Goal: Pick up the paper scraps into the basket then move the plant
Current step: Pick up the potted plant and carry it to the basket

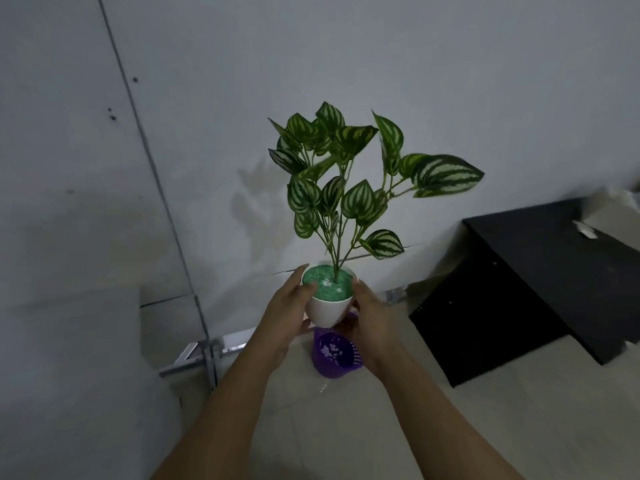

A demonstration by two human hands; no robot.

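Note:
A plant with striped green leaves [349, 174] stands in a small white pot [327, 311] filled with green gravel. The pot is held in the air between both hands: my left hand [289, 313] grips its left side and my right hand [370, 318] its right side. Directly below the pot, on the tiled floor, stands a purple mesh basket [334, 356] with white paper scraps visible inside. One small white scrap [323, 388] lies on the floor just in front of the basket.
A black low table [540, 282] stands at the right, with a white object [585, 230] on its far top. A white wall is behind the plant. A metal frame [204, 355] and a grey surface sit at the left.

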